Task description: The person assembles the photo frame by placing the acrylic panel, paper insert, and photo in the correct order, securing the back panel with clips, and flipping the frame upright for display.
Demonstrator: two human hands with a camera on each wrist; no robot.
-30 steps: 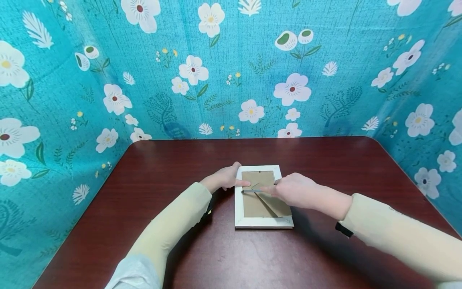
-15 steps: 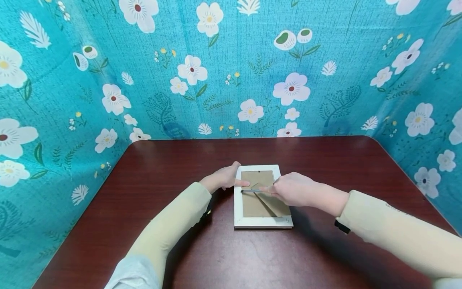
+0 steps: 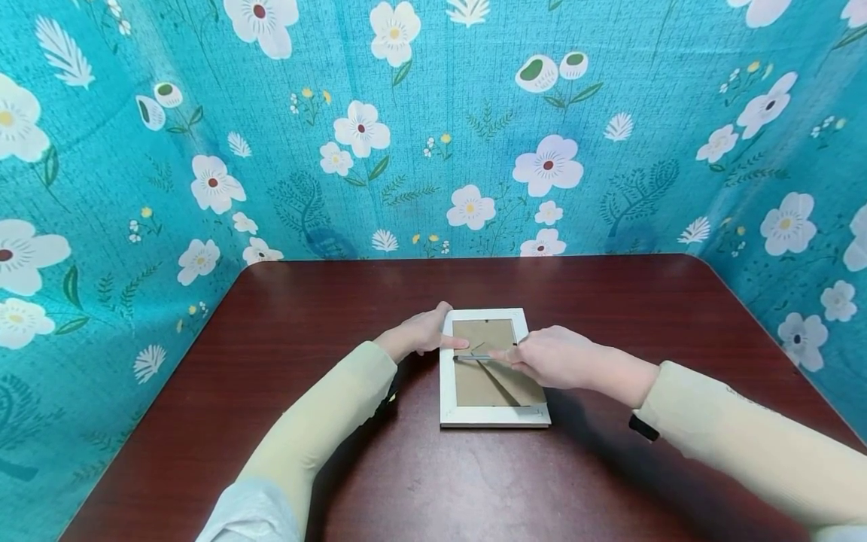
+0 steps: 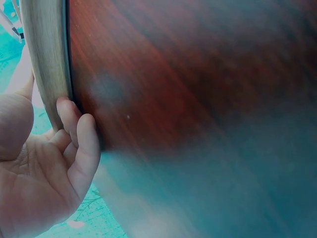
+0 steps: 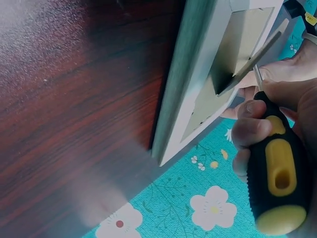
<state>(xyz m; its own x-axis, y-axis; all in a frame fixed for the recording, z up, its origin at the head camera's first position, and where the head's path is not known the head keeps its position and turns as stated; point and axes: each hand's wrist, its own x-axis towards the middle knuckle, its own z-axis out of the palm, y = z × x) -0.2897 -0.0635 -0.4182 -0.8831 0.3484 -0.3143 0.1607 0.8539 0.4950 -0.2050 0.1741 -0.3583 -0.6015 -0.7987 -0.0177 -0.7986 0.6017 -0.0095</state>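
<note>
A white picture frame (image 3: pixel 447 391) lies face down on the table, its brown backing board (image 3: pixel 484 331) upward. A brown stand flap (image 5: pixel 260 57) tilts up from the backing. My left hand (image 3: pixel 425 331) grips the frame's left side, thumb over the top face and fingers curled at the side edge (image 4: pixel 47 54). My right hand (image 3: pixel 558 357) grips a screwdriver with a black and yellow handle (image 5: pixel 277 168). Its metal shaft (image 3: pixel 474 357) reaches left across the backing, the tip at the inner left edge near my left thumb. The forefinger lies along the shaft.
The dark red-brown table (image 3: pixel 325 301) extends all round the frame. Teal flowered cloth (image 3: pixel 420 150) hangs behind it and at both sides. Small dark tabs (image 3: pixel 486 322) show along the backing's edge. A black strap (image 3: pixel 643 429) sits under the right sleeve.
Hardly anything differs. My right hand and the screwdriver shift very slightly while the frame and my left hand stay in place.
</note>
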